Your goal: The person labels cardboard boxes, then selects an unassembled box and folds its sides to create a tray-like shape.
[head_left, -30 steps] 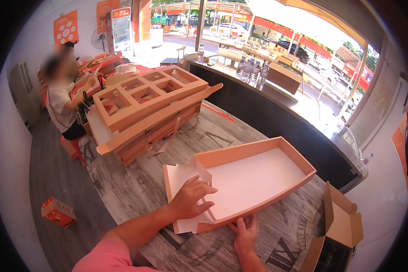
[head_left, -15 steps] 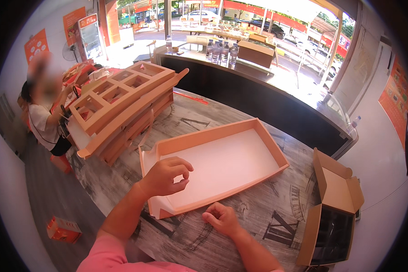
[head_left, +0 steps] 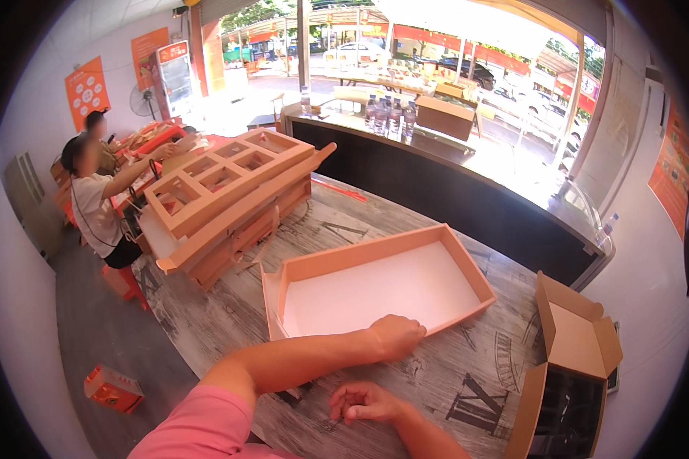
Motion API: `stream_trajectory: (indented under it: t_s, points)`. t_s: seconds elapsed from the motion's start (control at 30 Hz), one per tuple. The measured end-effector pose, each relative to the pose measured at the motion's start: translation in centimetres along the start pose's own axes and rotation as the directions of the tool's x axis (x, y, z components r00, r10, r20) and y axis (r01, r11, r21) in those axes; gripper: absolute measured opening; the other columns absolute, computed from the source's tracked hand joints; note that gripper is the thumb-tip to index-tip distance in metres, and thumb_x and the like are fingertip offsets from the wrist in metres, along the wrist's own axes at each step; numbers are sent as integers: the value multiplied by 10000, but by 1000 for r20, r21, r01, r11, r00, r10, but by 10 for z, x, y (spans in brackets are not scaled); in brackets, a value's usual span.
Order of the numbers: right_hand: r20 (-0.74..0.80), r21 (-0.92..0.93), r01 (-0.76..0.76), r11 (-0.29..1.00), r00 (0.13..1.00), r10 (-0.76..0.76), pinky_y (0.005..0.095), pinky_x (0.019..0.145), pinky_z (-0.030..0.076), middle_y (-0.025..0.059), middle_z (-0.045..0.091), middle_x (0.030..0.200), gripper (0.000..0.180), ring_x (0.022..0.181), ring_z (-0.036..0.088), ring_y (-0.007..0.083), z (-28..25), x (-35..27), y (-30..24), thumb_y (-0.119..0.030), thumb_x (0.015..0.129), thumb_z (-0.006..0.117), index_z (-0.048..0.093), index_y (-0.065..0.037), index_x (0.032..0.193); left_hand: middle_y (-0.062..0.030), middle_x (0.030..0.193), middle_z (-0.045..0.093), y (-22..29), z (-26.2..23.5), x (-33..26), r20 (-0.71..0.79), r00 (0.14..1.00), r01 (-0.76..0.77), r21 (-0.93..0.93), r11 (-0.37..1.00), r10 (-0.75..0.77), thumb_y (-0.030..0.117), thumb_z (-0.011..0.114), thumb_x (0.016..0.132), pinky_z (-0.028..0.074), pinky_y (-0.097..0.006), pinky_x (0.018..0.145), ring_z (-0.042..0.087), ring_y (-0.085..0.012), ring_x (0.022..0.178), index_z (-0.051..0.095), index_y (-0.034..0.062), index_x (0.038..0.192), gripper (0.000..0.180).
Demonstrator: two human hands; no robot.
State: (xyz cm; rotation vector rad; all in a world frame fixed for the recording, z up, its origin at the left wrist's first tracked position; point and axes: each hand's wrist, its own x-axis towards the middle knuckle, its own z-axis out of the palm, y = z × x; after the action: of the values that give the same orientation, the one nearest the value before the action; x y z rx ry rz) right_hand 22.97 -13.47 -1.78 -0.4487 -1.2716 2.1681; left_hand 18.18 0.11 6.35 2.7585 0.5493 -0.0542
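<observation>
Shallow orange box (head_left: 375, 287) lies near both hands (head_left: 398, 337) (head_left: 366, 402).

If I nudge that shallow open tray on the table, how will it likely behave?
The tray will probably slide rather than tip, being low, wide and flat on the table. It looks like empty cardboard, so probably light for its size. Its left end flap seems loose, so it may flex.
</observation>
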Motion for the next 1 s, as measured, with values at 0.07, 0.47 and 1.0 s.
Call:
stream_trajectory:
  t_s: [0.07,0.47,1.0]
  points:
    - [61,-9,0,1000,998,1,292,807,533,101,707,1139,577,896,659,128,7,4,-4,-361,918,791,570,-23,1330,-180,920,706,-5,-5,-1,-12,999,-49,38,998,50,97,646,804,568,-473,804,709,-375,921,658,12,960,178]
    - [114,-224,-27,974,992,53,285,809,542,79,643,1252,615,958,656,128,18,20,9,-335,924,784,541,-38,1405,-88,992,718,-176,-30,-69,-522,852,201,396,896,40,90,641,821,544,-416,866,686,-290,964,765,109,901,148]
    - [-280,-25,236,971,931,-233,271,891,515,57,633,1260,435,1012,615,113,1,17,13,-171,985,705,544,-34,1366,-198,1191,686,-110,-7,-131,-167,878,281,-580,765,-449,170,710,939,558,-394,896,689,-296,1043,561,48,1396,497]
